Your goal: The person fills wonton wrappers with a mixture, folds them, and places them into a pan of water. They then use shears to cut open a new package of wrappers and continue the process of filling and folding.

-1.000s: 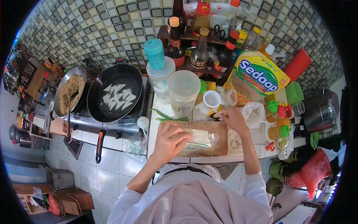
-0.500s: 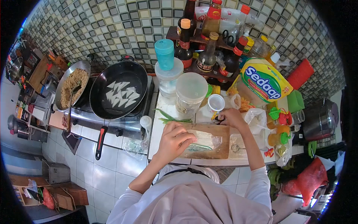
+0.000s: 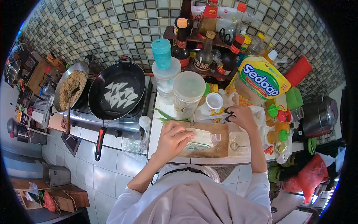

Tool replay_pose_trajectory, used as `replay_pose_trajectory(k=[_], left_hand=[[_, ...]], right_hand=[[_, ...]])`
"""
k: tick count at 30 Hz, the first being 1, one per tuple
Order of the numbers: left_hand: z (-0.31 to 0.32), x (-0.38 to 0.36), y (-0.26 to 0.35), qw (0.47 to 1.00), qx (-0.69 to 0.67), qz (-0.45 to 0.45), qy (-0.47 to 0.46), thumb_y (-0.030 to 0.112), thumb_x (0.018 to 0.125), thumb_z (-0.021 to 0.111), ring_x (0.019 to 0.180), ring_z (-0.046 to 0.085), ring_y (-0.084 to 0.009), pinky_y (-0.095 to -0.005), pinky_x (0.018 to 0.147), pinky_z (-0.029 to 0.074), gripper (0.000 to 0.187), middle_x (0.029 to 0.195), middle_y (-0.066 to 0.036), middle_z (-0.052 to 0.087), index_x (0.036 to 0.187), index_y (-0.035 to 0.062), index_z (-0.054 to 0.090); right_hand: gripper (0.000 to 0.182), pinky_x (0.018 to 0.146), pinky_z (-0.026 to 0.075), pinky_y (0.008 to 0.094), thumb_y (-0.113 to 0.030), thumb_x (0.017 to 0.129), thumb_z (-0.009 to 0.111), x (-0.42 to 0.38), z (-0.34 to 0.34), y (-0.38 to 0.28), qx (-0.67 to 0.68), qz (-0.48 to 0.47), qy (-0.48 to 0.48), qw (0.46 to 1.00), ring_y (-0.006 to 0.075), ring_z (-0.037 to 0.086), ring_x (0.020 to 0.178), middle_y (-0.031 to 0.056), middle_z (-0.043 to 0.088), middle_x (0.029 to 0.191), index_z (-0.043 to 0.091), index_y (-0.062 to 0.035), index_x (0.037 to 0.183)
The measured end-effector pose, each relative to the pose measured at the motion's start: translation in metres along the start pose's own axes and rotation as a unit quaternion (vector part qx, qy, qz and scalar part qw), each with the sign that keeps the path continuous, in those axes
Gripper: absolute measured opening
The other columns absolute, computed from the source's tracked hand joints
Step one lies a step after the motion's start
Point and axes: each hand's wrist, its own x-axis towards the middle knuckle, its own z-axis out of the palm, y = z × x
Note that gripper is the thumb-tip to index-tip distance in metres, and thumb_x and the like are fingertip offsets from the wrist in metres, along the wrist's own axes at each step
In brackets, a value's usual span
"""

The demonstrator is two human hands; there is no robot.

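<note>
My right hand (image 3: pixel 240 116) is closed round the dark handles of a pair of scissors (image 3: pixel 223 116), whose blades point left above the cutting board (image 3: pixel 222 145). My left hand (image 3: pixel 174 138) has its fingers bent and pressed together at the left end of a clear packet (image 3: pixel 199 140) with pale contents and a green strip. The packet lies on the wooden board. What the left fingertips grip is hard to make out. Green chillies (image 3: pixel 167 115) lie just beyond my left hand. A small white cup (image 3: pixel 214 101) stands behind the scissors.
At the left, a black pan (image 3: pixel 117 89) holding white triangular pieces and a wok (image 3: pixel 71 87) of brown food sit on the stove. Lidded containers (image 3: pixel 189 93), sauce bottles (image 3: pixel 204 58) and a yellow Sedaap bag (image 3: pixel 263 80) stand behind the board. Jars are at the right.
My right hand has risen slightly and moved right, and the scissors now show clearly in it. The left hand has barely moved. The whole view has shifted slightly.
</note>
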Motion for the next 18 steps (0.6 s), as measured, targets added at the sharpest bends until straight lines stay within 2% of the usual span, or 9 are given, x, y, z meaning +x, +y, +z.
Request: replay_pose_trajectory(k=[5, 8, 10, 11, 12, 14, 15, 18], left_hand=[[-0.007, 0.006, 0.006, 0.997, 0.068, 0.017, -0.03, 0.015, 0.069, 0.072, 0.083, 0.053, -0.0202, -0.0383, 0.079, 0.037, 0.016, 0.078, 0.001, 0.056, 0.084, 0.0112, 0.066], [-0.008, 0.015, 0.013, 0.991, 0.113, 0.056, -0.04, 0.019, 0.07, 0.072, 0.084, 0.053, -0.0189, -0.0407, 0.08, 0.036, 0.016, 0.081, 0.002, 0.056, 0.083, 0.0117, 0.066], [-0.003, 0.019, 0.018, 0.989, 0.124, 0.073, -0.044, 0.021, 0.07, 0.072, 0.084, 0.053, -0.0181, -0.0417, 0.08, 0.036, 0.017, 0.081, 0.002, 0.055, 0.083, 0.0123, 0.066], [0.0, 0.02, 0.02, 0.986, 0.134, 0.084, -0.044, 0.022, 0.071, 0.073, 0.085, 0.053, -0.0178, -0.0421, 0.082, 0.035, 0.017, 0.082, 0.003, 0.056, 0.084, 0.0136, 0.067], [0.004, 0.022, 0.022, 0.984, 0.144, 0.097, -0.043, 0.024, 0.071, 0.073, 0.086, 0.054, -0.0174, -0.0425, 0.085, 0.034, 0.018, 0.082, 0.004, 0.056, 0.085, 0.015, 0.067], [0.008, 0.028, 0.026, 0.984, 0.13, 0.103, -0.067, 0.024, 0.072, 0.073, 0.086, 0.054, -0.0167, -0.0422, 0.085, 0.034, 0.018, 0.083, 0.004, 0.056, 0.086, 0.0152, 0.067], [0.01, 0.03, 0.028, 0.983, 0.117, 0.108, -0.09, 0.024, 0.072, 0.073, 0.086, 0.054, -0.016, -0.042, 0.085, 0.034, 0.018, 0.084, 0.005, 0.056, 0.086, 0.0154, 0.067], [0.019, 0.035, 0.031, 0.978, 0.109, 0.126, -0.128, 0.022, 0.072, 0.072, 0.084, 0.054, -0.0149, -0.0395, 0.085, 0.035, 0.018, 0.083, 0.004, 0.055, 0.087, 0.0142, 0.067]], right_hand=[[0.029, 0.07, 0.048, 0.0363, -0.016, 0.063, 0.072, -0.051, -0.045, -0.013, 0.028, 0.053, 0.055, 0.997, 0.0269, 0.062, 0.085, 0.0076, 0.065, 0.088, 0.067, -0.0075, 0.09], [0.038, 0.067, 0.046, 0.0356, -0.016, 0.061, 0.074, -0.082, -0.059, -0.013, 0.011, 0.036, 0.104, 0.994, 0.0265, 0.061, 0.079, 0.0068, 0.062, 0.092, 0.063, -0.0044, 0.095], [0.05, 0.066, 0.047, 0.0371, -0.018, 0.058, 0.074, -0.099, -0.068, -0.021, 0.025, 0.066, 0.125, 0.99, 0.0299, 0.06, 0.081, 0.0103, 0.057, 0.102, 0.058, -0.0017, 0.102], [0.063, 0.061, 0.044, 0.0322, -0.019, 0.053, 0.079, -0.11, -0.058, -0.006, 0.067, 0.088, 0.118, 0.987, 0.0243, 0.057, 0.076, 0.0102, 0.052, 0.103, 0.053, 0.0013, 0.107], [0.063, 0.061, 0.044, 0.0322, -0.019, 0.053, 0.079, -0.117, -0.06, -0.007, 0.067, 0.09, 0.118, 0.987, 0.0243, 0.057, 0.076, 0.0102, 0.052, 0.103, 0.053, 0.0013, 0.107], [0.068, 0.056, 0.039, 0.0272, -0.018, 0.049, 0.083, -0.13, -0.066, -0.009, 0.19, 0.144, 0.022, 0.971, 0.0162, 0.048, 0.069, 0.0069, 0.05, 0.095, 0.054, 0.0023, 0.108], [0.073, 0.054, 0.035, 0.0247, -0.019, 0.047, 0.086, -0.137, -0.061, -0.006, 0.203, 0.129, 0.016, 0.97, 0.0123, 0.039, 0.067, 0.0047, 0.047, 0.093, 0.055, 0.0021, 0.109], [0.072, 0.056, 0.039, 0.025, -0.019, 0.047, 0.086, -0.149, -0.058, -0.006, 0.251, 0.112, -0.016, 0.961, 0.0136, 0.045, 0.07, 0.0056, 0.049, 0.095, 0.055, 0.0026, 0.109]])
